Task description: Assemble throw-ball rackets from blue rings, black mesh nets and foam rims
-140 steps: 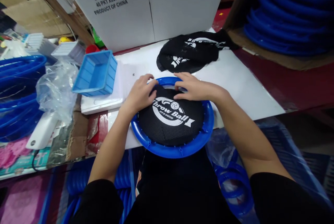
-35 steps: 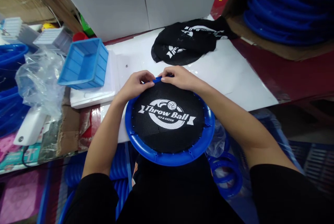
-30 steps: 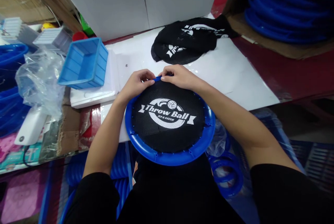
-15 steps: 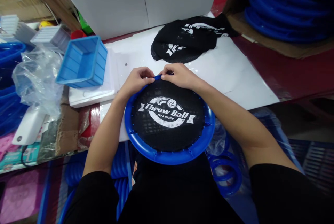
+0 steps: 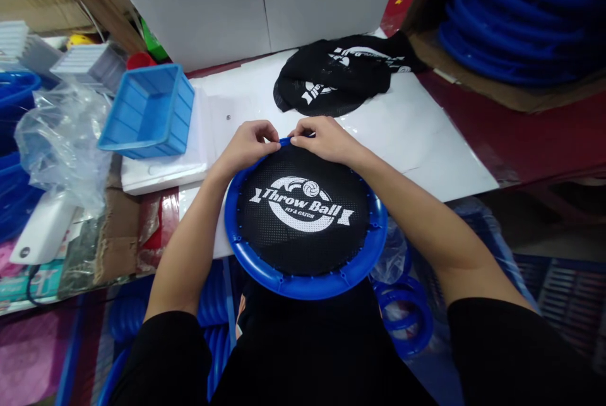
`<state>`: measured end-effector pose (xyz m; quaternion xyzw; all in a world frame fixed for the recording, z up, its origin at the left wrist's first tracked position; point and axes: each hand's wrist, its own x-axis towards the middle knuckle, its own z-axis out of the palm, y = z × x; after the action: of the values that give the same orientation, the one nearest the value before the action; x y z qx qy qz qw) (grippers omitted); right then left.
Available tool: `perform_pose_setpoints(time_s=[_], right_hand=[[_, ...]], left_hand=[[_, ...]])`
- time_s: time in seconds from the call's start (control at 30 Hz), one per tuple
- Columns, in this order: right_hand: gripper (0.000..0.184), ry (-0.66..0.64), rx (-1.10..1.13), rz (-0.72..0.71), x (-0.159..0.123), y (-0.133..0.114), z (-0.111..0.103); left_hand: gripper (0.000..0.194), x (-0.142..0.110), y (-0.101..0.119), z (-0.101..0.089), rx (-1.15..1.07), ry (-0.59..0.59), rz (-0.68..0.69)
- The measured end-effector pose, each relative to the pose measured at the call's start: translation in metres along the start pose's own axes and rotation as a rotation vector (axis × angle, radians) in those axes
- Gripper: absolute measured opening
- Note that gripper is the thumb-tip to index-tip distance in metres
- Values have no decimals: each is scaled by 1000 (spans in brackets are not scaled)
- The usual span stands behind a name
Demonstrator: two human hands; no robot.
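A blue plastic ring (image 5: pixel 303 286) lies in front of me, its near edge jutting past the table toward my lap. Black mesh fabric (image 5: pixel 303 254) printed "Throw Ball" in white spans the ring. My left hand (image 5: pixel 253 142) pinches the ring's far edge where the mesh meets it. Close beside it, my right hand (image 5: pixel 319 137) pinches the same far edge, with thumb and fingertips pressed together. The fingertips hide the bit of edge between them. Beyond my hands lie several loose black mesh pieces (image 5: pixel 331 77) with white print, overlapping on the white sheet.
A light-blue bin (image 5: pixel 151 112) stands left on a white slab (image 5: pixel 163 179). Behind is a large white carton (image 5: pixel 227 8). Stacked blue rings (image 5: pixel 511 33) sit in a box at the right. A plastic bag (image 5: pixel 61 147) and white device (image 5: pixel 45 229) are far left.
Both hands keep their pinch on the ring's far edge, almost unmoved. The view has shifted very slightly.
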<state>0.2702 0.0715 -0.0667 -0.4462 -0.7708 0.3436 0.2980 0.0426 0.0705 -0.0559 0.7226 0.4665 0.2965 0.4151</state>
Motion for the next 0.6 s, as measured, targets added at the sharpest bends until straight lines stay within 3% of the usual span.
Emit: perform_pose_setpoints(time_s=[0.27,0.6], right_hand=[[10,13,-42,-4,0,1,1],[9,22,-61,6,-1,0,0]], left_hand=[[15,5,-4,0,2,-22,19],[9,5,0,1,167,-23,75]])
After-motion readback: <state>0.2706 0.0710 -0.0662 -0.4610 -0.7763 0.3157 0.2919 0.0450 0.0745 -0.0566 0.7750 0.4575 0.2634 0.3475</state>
